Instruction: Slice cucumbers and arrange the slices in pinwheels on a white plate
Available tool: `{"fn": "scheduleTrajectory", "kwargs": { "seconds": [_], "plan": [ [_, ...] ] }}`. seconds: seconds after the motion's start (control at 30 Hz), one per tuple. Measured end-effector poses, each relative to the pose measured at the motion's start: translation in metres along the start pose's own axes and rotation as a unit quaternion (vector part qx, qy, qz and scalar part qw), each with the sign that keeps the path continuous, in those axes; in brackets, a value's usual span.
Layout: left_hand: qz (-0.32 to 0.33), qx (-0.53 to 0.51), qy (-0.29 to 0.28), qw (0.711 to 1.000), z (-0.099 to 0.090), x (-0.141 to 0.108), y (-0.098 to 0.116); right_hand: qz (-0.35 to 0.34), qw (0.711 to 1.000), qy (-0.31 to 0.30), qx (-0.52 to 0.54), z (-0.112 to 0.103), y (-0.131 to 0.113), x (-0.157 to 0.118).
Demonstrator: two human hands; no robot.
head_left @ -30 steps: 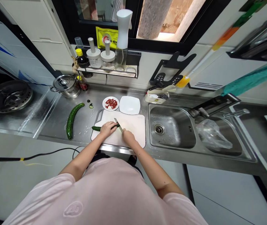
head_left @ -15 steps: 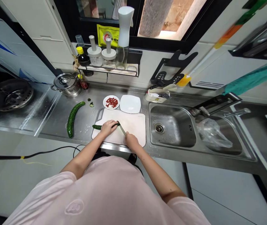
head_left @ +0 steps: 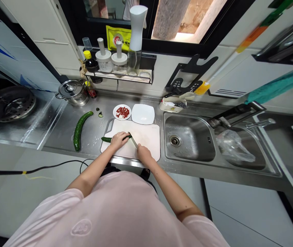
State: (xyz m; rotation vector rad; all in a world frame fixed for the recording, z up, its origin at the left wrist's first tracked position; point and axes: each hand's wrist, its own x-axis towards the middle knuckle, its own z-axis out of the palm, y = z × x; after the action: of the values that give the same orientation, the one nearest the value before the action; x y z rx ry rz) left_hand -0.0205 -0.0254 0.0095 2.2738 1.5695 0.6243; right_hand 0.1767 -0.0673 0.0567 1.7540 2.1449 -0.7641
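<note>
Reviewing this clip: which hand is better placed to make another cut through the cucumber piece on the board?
Probably the right hand: it grips the kitchen knife, with the blade beside the fingers of the other hand. The left hand is curled over the cucumber piece, pinning it to the cutting board.

The right hand (head_left: pixel 144 154) shifted back, moving the narrow steel knife blade (head_left: pixel 133 141) further from the left hand (head_left: pixel 119 140).

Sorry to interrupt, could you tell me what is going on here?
A person stands at a stainless steel counter. Their left hand holds a short piece of cucumber on a white cutting board, and their right hand grips a kitchen knife beside it. A longer cucumber lies on the counter, left of the board.
</note>
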Motion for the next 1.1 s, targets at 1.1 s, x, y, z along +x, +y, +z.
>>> {"fn": "scheduleTrajectory", "kwargs": {
  "seconds": [1.1],
  "plan": [
    [-0.006, 0.004, -0.004, 1.0, -0.001, 0.001, 0.001, -0.014, 1.0, 0.017, 0.0, -0.008, -0.009, 0.015]
  ]
}}
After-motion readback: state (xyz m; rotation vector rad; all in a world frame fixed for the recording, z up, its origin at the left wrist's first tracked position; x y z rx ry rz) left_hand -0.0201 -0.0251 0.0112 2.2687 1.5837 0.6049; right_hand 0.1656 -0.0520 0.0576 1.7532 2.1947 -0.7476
